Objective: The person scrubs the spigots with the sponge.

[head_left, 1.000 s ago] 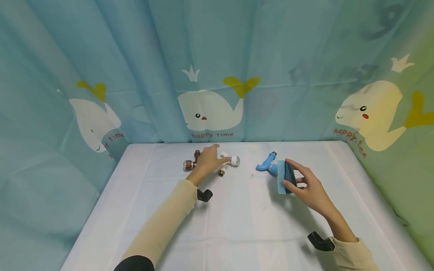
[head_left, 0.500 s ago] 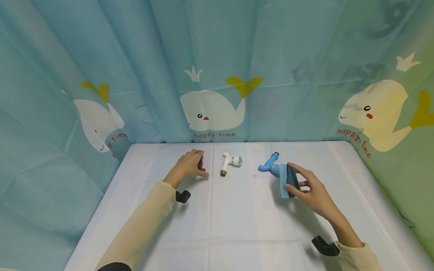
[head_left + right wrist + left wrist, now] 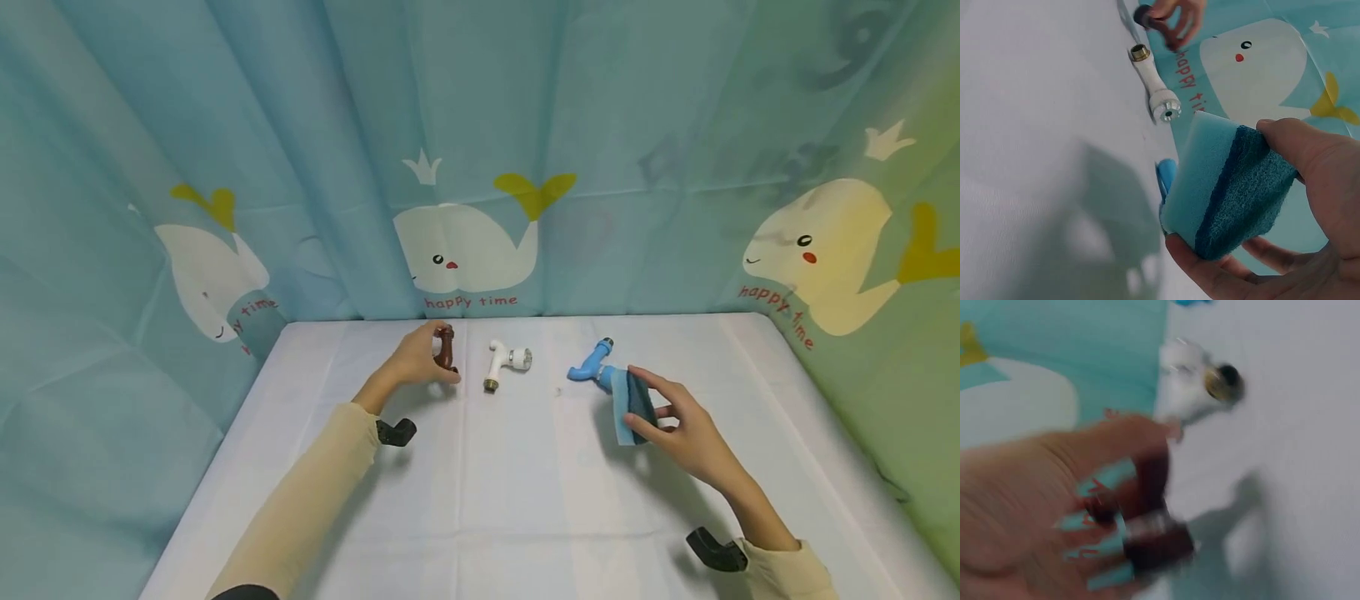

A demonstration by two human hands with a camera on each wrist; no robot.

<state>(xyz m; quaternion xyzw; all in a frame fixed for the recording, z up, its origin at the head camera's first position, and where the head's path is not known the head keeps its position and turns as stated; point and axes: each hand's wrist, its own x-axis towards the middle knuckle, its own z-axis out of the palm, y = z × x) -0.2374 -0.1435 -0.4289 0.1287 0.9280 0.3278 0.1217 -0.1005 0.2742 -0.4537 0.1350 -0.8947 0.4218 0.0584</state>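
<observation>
My left hand [image 3: 415,358] grips a brown faucet [image 3: 446,348] just above the far part of the table. In the blurred left wrist view, the fingers partly hide this faucet [image 3: 1159,540]. Beside it on the right, a white faucet [image 3: 497,367] lies on the cloth. My right hand [image 3: 693,437] pinches a two-layer sponge [image 3: 632,407], light blue on one side and dark blue-green on the other. That sponge [image 3: 1229,187] is held up between thumb and fingers in the right wrist view. Just behind it, a blue faucet [image 3: 591,363] lies on the table, its near end partly covered.
A white cloth covers the table [image 3: 510,483]. Its back edge meets a blue-green curtain [image 3: 637,242] printed with whales, which also runs along the left and right sides. Black wrist mounts [image 3: 396,432] stick out from both sleeves.
My left hand has taken hold of the brown faucet, moved left, away from the white one, and turned the faucet more upright. The right hand keeps the sponge near the blue faucet, slightly lower.
</observation>
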